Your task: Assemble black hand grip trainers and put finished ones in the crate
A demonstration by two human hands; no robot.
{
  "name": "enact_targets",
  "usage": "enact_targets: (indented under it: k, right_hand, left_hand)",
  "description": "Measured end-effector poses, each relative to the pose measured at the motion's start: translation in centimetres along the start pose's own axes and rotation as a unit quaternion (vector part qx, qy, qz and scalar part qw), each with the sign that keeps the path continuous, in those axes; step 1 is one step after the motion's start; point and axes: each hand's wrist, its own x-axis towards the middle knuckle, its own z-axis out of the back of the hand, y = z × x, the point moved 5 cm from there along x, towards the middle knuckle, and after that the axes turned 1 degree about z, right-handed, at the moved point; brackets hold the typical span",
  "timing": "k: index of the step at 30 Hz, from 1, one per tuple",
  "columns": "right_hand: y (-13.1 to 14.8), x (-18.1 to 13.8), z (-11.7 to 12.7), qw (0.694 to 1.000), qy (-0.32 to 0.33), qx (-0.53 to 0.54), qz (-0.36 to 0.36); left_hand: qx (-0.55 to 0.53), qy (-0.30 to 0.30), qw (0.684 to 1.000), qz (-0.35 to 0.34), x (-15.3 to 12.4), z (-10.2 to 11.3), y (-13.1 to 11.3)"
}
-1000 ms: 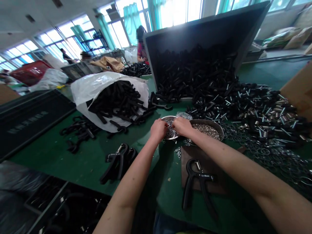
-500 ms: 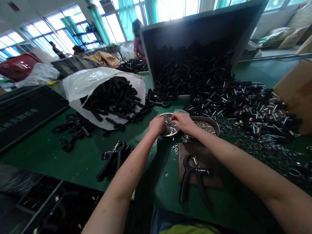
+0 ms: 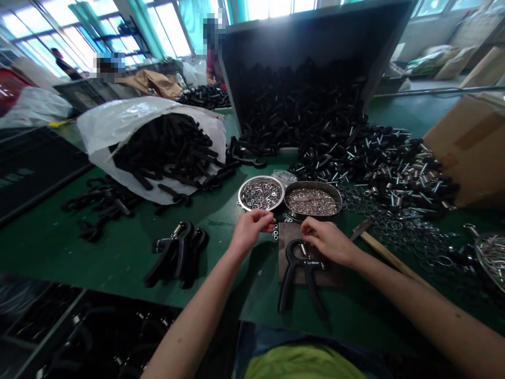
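Left hand [image 3: 249, 231]: now that it has left the round dish [image 3: 260, 193], fingertips bunched; whether they hold anything, unclear.
Right hand [image 3: 327, 242]: also withdrawn, fingers curled near the spring [image 3: 303, 249]; hold unclear.
Squeeze handle [image 3: 310, 265]: partly on the brown board [image 3: 284, 233]; picking seems paused.

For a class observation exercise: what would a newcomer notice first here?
Probably the dark bin at the back, opening towards the viewer, black parts spilling out. Nearer, a black A-shaped piece with a spring lies partly on a brown plate, with two dishes of small metal parts beyond.
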Motion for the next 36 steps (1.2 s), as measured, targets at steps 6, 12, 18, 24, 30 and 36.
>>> enact_targets:
  k: [6, 12, 18, 24, 30, 36]
  right_hand:
    - [2.4, 0.3, -0.8, 0.989, 0.039, -0.136, 0.037]
    - [3.9, -1.6, -1.3, 0.947, 0.059, -0.303, 0.085]
    - [-3.1, -9.4, 4.4, 0.911, -0.138, -0.381, -0.074]
    - [-9.2, -16.1, 5.4, 0.856, -0.136, -0.43, -0.251]
    - [-2.5, -12.0, 4.9, 0.967, -0.158, -0.145, -0.135]
    - [0.5, -9.6, 2.2, 0.99, -0.05, -0.127, -0.042]
  left_hand:
    - [0.0, 0.036, 0.999, 0.009, -4.9, -2.1, 1.6]
    - [0.207, 0.045, 0.968, -0.133, -7.0, -5.0, 0.3]
    - [0.336, 0.066, 0.921, -0.187, -7.2, -6.9, 0.6]
    - [0.495, 0.099, 0.81, -0.299, -8.4, -7.9, 0.4]
    - [0.523, 0.089, 0.806, -0.262, -8.7, -7.9, -0.2]
    - [0.493, 0.073, 0.833, -0.24, -8.8, -7.5, -0.1]
